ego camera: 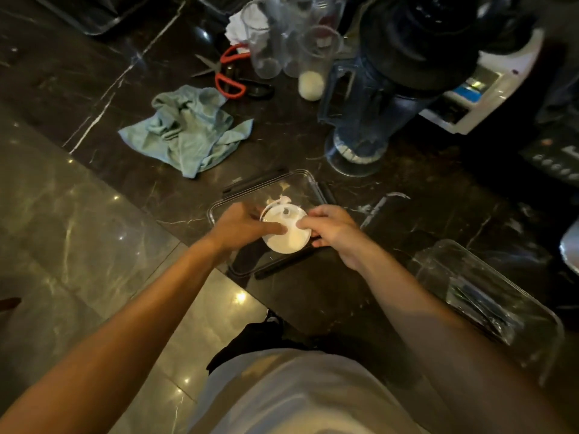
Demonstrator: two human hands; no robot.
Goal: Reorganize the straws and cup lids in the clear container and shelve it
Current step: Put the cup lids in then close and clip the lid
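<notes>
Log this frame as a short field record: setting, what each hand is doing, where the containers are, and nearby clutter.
setting: dark marble counter
left hand: grips white cup lids
right hand: grips the same lids
under hands: flat clear lid with black clips
clear container: right of the hands, dark straws inside
clutter: blue cloth, orange scissors, blender jug, clear cups

No text, label, brand or number can be read anywhere. The white machine [479,89] at the back has a blue panel, too blurred to make out.
</notes>
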